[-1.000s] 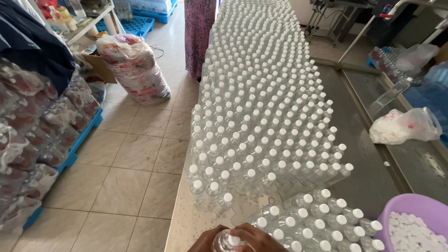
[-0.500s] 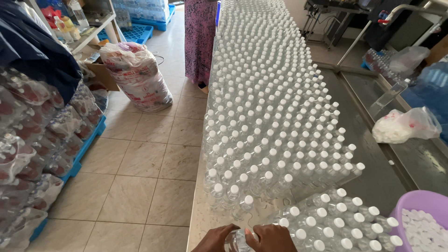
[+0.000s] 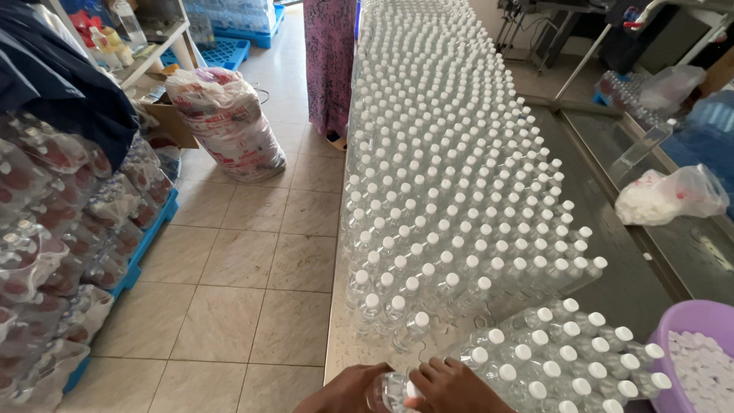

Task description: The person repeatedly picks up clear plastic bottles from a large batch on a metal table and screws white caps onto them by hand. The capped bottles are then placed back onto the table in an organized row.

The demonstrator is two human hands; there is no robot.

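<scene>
Currently, one clear bottle [image 3: 388, 391] is gripped at bottom edge of view: body closed on by left hand [image 3: 348, 388], cap end pinched by right hand [image 3: 451, 388], whether cap is seated cannot be told. Bottle is held just above near end of steel surface [image 3: 345, 353]. Capped bottles [image 3: 443, 160] are massed along surface, so bulk appears done. Loose white caps [image 3: 707, 371] are stocked in purple basin [image 3: 692, 317]; more capping judged left.

free: bare table strip [image 3: 348, 359] by hands | blocked: capped bottles [image 3: 451, 191], purple tub [image 3: 688, 321]
</scene>
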